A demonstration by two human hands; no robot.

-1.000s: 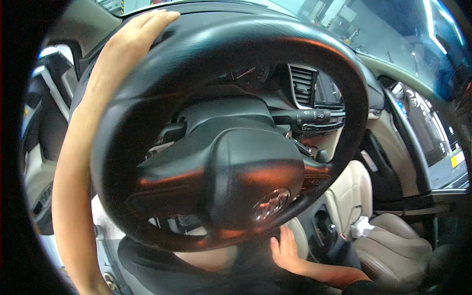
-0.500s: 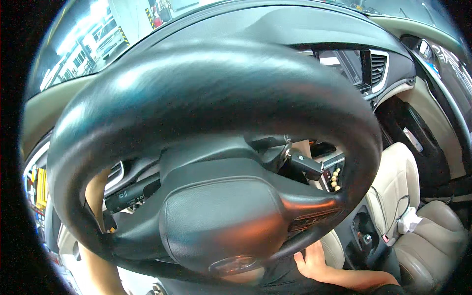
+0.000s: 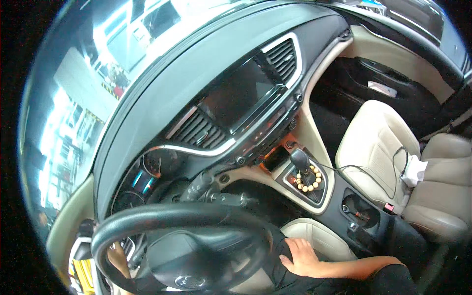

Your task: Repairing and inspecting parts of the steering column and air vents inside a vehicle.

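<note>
Resting on clothing in the car, right grip is spread; left grip unclear.

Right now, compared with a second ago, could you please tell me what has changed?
The bare left arm has come down from over the dark dashboard; part of it shows through the round black steering wheel, its hand not clearly visible. The camera view has swung rightward. The bare right hand stays open, low over the black clothing.

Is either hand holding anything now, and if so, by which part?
Nothing shows in the right hand, which lies open. Whether the left one grips anything cannot be told: little of the left arm shows through the steering wheel.
</note>
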